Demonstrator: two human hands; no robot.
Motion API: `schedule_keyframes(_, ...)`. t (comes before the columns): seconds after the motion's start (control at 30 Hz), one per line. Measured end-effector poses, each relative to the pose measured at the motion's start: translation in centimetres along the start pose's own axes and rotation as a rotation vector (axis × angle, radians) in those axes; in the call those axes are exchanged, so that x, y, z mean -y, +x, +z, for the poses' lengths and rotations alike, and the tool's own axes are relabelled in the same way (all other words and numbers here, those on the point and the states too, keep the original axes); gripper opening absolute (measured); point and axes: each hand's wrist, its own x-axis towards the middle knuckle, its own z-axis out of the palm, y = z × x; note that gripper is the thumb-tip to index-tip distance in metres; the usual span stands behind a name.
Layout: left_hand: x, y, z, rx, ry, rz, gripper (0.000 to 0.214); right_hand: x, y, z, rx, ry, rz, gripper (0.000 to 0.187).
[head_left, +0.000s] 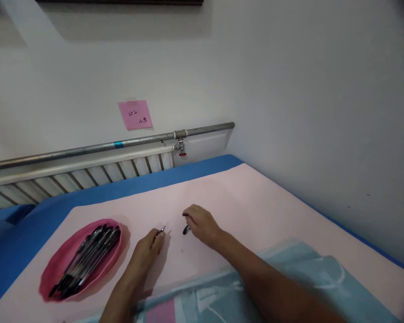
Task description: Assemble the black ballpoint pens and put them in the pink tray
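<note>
Head view — left hand [148,250] pinches a pen [162,229], right hand [202,226] pinches a cap [186,230].

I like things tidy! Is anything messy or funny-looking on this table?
Only small things. One pen is out of the pink dish, in the left hand, and a small dark piece, perhaps its cap, sits apart by the right hand. The pink note on the wall hangs slightly crooked.
</note>
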Motion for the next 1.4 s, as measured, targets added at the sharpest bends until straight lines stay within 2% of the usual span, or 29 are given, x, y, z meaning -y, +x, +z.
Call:
schedule_keyframes(0.07,0.3,-0.4,-0.2,-0.011,-0.095,-0.003,0.033,-1.1,0.6,-1.4,0.055,-0.120,-0.012,0.021)
schedule_keyframes(0.13,0.3,-0.6,-0.4,-0.024,-0.160,-0.021,0.035,-1.8,1.2,-2.1,0.180,-0.214,-0.046,0.020)
schedule_keyframes(0.27,-0.2,-0.5,-0.2,0.044,-0.203,-0.055,0.033,-1.2,1.6,-2.2,0.454,-0.339,-0.148,0.015)
schedule_keyframes(0.37,-0.4,-0.5,0.2,0.084,-0.212,-0.055,0.032,0.0,1.3,-1.9,0.538,-0.411,-0.158,0.013)
schedule_keyframes(0.47,-0.4,-0.6,0.4,0.084,-0.227,-0.050,0.033,0.9,0.7,-1.8,0.569,-0.479,-0.120,0.013)
schedule_keyframes(0.6,-0.5,-0.8,0.4,0.078,-0.292,-0.050,0.035,1.1,0.2,-1.7,0.501,-0.440,0.003,0.015)
schedule_keyframes(0.67,-0.7,-0.9,0.3,0.083,-0.355,-0.057,0.036,0.9,0.3,-1.6,0.387,-0.304,0.073,0.020)
schedule_keyframes(0.8,-1.4,-1.1,0.4,0.130,-0.520,-0.100,0.042,0.8,1.1,-1.3,0.096,0.271,0.360,0.033)
schedule_keyframes(0.9,-1.6,-1.1,0.5,0.153,-0.622,-0.125,0.046,1.0,1.5,-1.3,0.060,0.670,0.585,0.031)
schedule_keyframes(0.97,-1.6,-1.1,0.6,0.172,-0.667,-0.135,0.047,1.5,1.7,-1.4,0.022,0.840,0.659,0.029)
schedule_keyframes(1.17,-1.6,-1.2,1.1,0.234,-0.751,-0.133,0.048,3.2,1.8,-0.5,-0.220,1.187,0.697,0.028)
schedule_keyframes(1.4,-1.9,-1.4,1.5,0.242,-0.770,-0.138,0.050,3.9,1.4,0.5,-0.193,1.223,0.604,0.028)
